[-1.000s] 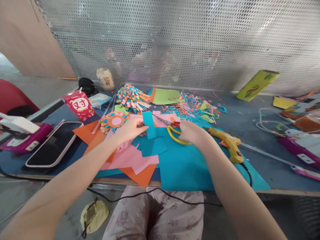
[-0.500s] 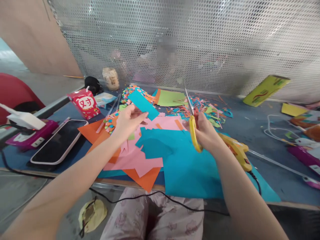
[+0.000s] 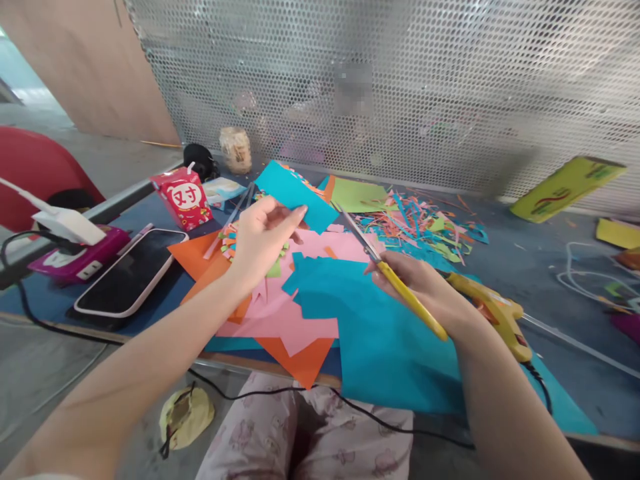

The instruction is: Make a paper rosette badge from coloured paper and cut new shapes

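Your left hand (image 3: 267, 237) pinches a blue paper strip (image 3: 296, 197) above the pink paper (image 3: 300, 300), while your right hand (image 3: 413, 280) holds the yellow-handled scissors (image 3: 395, 277) near it. Beside your right hand, a yellow glue gun (image 3: 493, 313) lies on the surface (image 3: 505, 253).

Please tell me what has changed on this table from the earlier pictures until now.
The left hand has lifted the blue paper strip away from the person and turned it from nearly upright to slanting. The right hand has swung the scissors round; the blades now point up and left. Neither hand let go. The phone and glue gun stayed put.
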`<state>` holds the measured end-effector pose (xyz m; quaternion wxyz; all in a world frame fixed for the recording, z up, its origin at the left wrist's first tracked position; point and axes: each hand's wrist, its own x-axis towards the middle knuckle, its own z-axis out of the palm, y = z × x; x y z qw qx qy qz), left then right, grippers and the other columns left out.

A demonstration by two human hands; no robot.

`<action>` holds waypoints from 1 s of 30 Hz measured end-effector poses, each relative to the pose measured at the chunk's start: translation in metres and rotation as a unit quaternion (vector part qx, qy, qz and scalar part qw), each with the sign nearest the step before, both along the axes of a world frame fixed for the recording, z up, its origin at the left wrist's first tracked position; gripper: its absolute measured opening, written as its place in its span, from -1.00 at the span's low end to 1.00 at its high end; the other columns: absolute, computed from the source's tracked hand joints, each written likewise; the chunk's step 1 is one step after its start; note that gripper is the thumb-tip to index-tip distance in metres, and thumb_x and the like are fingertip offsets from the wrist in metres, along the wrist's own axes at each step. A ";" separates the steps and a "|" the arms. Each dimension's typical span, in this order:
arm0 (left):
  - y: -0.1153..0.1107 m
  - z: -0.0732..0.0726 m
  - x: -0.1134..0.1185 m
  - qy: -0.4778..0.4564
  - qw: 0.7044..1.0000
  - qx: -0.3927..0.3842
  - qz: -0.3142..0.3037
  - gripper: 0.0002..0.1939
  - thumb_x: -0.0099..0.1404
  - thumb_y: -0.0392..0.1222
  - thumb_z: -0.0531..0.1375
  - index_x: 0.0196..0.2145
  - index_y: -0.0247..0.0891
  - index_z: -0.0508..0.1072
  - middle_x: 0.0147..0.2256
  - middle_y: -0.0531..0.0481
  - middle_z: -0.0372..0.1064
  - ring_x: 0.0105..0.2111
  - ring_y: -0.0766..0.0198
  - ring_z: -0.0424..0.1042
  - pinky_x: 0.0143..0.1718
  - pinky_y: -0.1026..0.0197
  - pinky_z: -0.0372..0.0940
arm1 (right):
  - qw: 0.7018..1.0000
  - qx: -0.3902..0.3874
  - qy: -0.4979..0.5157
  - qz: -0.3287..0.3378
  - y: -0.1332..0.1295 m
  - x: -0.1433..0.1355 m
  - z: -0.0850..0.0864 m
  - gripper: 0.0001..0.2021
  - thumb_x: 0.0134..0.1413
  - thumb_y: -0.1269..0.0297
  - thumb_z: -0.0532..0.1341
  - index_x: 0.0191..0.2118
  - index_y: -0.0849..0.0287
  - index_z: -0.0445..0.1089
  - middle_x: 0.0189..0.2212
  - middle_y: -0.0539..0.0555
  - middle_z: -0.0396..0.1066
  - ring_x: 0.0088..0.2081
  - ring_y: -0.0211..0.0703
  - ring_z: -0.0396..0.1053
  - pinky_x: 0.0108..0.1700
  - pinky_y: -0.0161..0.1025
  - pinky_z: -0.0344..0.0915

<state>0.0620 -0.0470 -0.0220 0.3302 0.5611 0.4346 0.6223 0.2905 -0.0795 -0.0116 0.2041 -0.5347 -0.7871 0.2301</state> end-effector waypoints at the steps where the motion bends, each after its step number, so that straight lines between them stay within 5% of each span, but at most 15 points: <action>1: 0.000 -0.001 0.000 0.006 1.000 0.000 0.000 -0.70 0.14 -0.14 0.22 -0.58 -0.23 0.17 -0.60 0.11 0.30 -0.64 0.40 0.36 -0.62 0.34 0.27 | 1.000 -0.010 -0.005 0.004 -0.001 0.000 0.000 -0.60 0.04 -0.10 0.02 -0.38 0.19 0.27 -0.51 0.03 0.24 -0.48 -0.21 0.18 -0.46 -0.26 0.13; 30: -0.007 0.003 0.007 0.039 0.999 -0.010 -0.001 -0.74 0.13 -0.21 0.24 -0.61 -0.27 0.27 -0.65 0.09 0.35 -0.68 0.43 0.36 -0.66 0.41 0.26 | 0.999 -0.047 -0.012 0.006 -0.001 -0.002 -0.005 -0.56 0.03 -0.16 0.01 -0.41 0.18 0.25 -0.51 0.01 0.20 -0.46 -0.22 0.16 -0.43 -0.26 0.12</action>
